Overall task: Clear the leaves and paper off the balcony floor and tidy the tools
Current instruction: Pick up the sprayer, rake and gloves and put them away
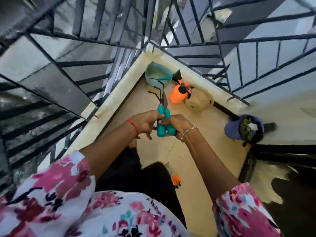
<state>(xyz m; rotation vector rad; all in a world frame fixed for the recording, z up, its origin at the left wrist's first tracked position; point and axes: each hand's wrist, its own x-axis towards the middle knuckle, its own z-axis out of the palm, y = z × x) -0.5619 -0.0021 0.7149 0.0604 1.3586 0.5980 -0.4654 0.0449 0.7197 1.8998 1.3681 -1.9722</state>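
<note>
Both hands meet over the beige balcony floor [196,151] and hold 2 teal-handled tools [164,129] side by side. The left hand [145,123] wraps the left handle and the right hand [179,125] curls around the right one, though most fingers are hidden behind the handles. The dark metal ends point toward the corner, too blurred to tell their shape.

In that corner a teal bucket [153,72] holds another teal handle [165,79]. Just beside it stands an orange spray bottle [177,95], touching a beige pot [199,100] that lies on its side. At the right wall a blue container [231,129] holds green leaves [247,132] and a white scrap [254,126]. An orange-tipped glove [174,177] lies on the floor, partly hidden by the person's dark leg.
</note>
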